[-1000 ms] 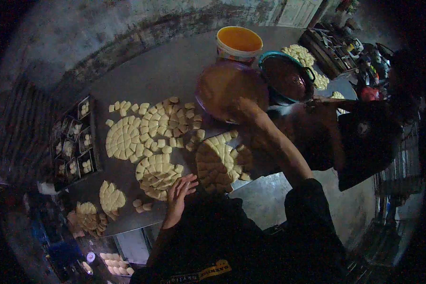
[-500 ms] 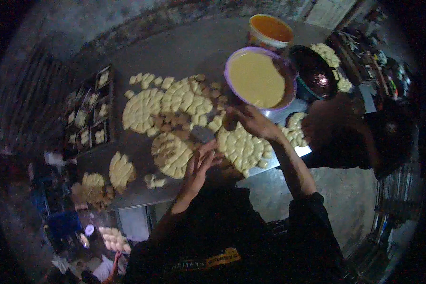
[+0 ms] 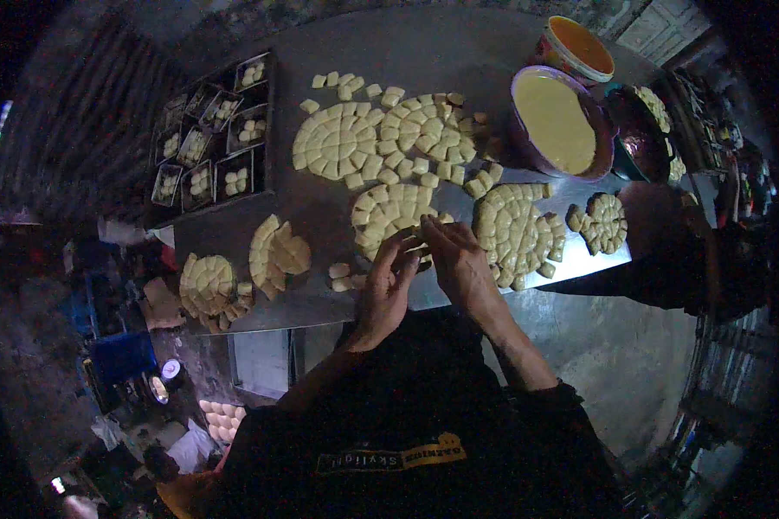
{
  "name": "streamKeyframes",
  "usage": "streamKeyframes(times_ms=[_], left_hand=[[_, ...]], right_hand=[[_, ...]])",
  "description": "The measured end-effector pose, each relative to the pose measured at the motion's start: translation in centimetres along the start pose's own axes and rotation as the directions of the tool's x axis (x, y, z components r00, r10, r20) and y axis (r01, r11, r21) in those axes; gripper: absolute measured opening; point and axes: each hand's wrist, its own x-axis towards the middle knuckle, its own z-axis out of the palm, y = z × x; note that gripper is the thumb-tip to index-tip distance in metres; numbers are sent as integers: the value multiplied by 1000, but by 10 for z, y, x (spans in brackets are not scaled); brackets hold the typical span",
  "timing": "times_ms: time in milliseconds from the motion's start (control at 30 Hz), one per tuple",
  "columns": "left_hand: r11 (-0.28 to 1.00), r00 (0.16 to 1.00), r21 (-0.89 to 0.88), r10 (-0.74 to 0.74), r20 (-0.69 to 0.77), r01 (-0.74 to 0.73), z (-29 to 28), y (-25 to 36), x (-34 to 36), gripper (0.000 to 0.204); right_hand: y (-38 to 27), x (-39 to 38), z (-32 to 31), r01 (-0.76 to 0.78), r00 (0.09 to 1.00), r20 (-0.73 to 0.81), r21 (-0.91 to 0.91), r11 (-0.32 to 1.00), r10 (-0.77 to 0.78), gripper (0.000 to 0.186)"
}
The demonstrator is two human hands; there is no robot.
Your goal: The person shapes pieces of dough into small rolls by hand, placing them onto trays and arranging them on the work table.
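Observation:
My left hand (image 3: 388, 290) and my right hand (image 3: 463, 264) meet over the table's near edge, fingertips curled together around a small pale piece of dough. Their fingers partly hide it. Just beyond them lies a round of cut dough pieces (image 3: 388, 212), its near side covered by my hands. To the right is another flat cluster of dough pieces (image 3: 511, 227). Farther off, two rounds of dough, the left one (image 3: 336, 140) and the right one (image 3: 424, 125), lie side by side with loose pieces around them. A few dough pieces (image 3: 344, 278) sit left of my left hand.
Black compartment tins (image 3: 273, 130) holding dough balls stand on the left. A purple-rimmed bowl of pale yellow mixture (image 3: 558, 121), an orange-filled bucket (image 3: 580, 48) and a dark bowl (image 3: 636, 143) stand at the back right. A person in dark clothing (image 3: 684, 246) is at the right.
My hands have come together at the fingertips from being apart. The view has shifted, so the table's contents sit farther right. The grey block by my left hand no longer shows.

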Motion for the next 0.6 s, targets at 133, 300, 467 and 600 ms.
streamKeyframes(times_ms=[133,300,467,600], left_hand=[[977,999,204,51,20,-54,-44,4,-10,25],[628,881,-628,-408,237,460,-80,39,-16,25],[962,953,-213,-104,284,169,-107,78,-27,18],[936,912,272,101,397,-222,-130,94,-36,21]], right_hand=[[-41,-4,-2,-251,956,207,206,946,209,46],[-82,-20,0,-23,986,169,239,971,-18,40],[-110,-27,24,-167,985,93,336,927,144,23],[-129,-20,36,-501,865,241,453,737,439,19]])
